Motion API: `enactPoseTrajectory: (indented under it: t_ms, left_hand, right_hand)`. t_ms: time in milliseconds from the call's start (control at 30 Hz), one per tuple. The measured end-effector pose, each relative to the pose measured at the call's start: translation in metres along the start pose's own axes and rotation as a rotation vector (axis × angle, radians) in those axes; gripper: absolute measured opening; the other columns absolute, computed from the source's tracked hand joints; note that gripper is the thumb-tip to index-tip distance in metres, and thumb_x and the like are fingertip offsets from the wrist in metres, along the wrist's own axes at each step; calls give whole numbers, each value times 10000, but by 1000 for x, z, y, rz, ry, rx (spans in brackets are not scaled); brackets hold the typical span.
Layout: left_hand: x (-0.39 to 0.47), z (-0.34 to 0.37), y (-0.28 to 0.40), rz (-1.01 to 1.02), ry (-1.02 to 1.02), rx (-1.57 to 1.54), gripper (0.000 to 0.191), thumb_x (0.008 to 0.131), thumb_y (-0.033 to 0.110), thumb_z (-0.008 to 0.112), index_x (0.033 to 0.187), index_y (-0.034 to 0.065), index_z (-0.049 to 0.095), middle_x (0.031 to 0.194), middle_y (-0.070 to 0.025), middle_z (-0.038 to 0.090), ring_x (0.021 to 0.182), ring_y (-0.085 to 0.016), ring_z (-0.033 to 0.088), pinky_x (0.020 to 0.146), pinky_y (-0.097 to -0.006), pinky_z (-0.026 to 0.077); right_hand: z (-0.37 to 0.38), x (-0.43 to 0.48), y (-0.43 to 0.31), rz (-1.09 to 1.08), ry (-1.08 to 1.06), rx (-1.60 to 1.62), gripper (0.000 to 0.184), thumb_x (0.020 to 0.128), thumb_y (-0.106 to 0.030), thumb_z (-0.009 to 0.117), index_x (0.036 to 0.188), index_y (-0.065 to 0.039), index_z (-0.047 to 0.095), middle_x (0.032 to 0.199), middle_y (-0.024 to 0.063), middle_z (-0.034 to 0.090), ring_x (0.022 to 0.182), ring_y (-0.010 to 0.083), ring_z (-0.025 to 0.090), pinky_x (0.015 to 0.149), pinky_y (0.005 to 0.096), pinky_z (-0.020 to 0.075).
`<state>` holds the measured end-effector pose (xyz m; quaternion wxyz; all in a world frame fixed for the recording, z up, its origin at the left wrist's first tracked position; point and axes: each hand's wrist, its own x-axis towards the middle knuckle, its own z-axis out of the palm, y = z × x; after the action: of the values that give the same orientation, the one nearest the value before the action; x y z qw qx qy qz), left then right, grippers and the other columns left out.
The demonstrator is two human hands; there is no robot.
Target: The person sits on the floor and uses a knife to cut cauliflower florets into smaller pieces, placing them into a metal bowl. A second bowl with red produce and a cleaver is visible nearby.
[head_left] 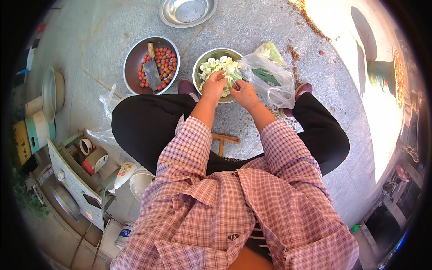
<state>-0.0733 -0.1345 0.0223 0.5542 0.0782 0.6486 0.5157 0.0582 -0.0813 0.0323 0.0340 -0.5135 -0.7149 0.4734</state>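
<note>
Pale cauliflower florets (216, 64) are heaped in a round steel basin (196, 55) on the floor between my feet. Over the basin's near side, my left hand (215, 86) has its fingers curled at a cauliflower piece (231, 80). From the right, my right hand (243, 93) pinches at the same piece; the fingertips partly hide where it is held. Leaning against the basin's right side is a clear plastic bag (281, 92) with green leaves (266, 77) and a pale vegetable part inside.
Left of the florets, another steel basin (130, 69) holds small red fruits (167, 64) and a cleaver (152, 76) lying on them. A steel bowl (187, 11) stands farther off. Beneath me is a wooden stool part (226, 137). A low cabinet (77, 182) and a white bucket (140, 184) are at left.
</note>
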Motion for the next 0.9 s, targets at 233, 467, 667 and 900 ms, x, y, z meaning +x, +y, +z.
enactPoseTrajectory:
  t_ms: [233,467,667,900]
  left_hand:
    - [-18,-1,47,131,-110,-122,290,934,72,542,1213,5,587,939,-54,623,762,-111,580,722,-239,498]
    - [-40,0,78,107,-57,-543,224,935,58,550,1136,-36,577,903,-56,617,717,-102,575,620,-209,478]
    - [-50,5,84,104,-40,-537,216,936,62,550,1129,-31,579,875,-45,612,680,-84,553,582,-200,451]
    - [-50,9,86,95,11,-534,208,940,68,543,1120,-27,587,858,-29,597,679,-74,533,589,-197,440]
  right_hand:
    - [-27,-20,-57,-142,119,329,170,856,-175,622,892,-13,586,708,158,631,647,274,622,638,370,494]
    - [-39,-68,-90,-370,282,-51,156,943,-167,494,891,-21,506,785,254,598,724,464,570,627,518,442]
    - [-39,-68,-90,-356,270,-185,156,934,-167,501,880,-21,485,772,242,602,724,449,588,621,516,460]
    - [-37,-66,-85,-372,272,-214,149,931,-167,501,882,-28,483,775,240,608,720,443,601,612,514,474]
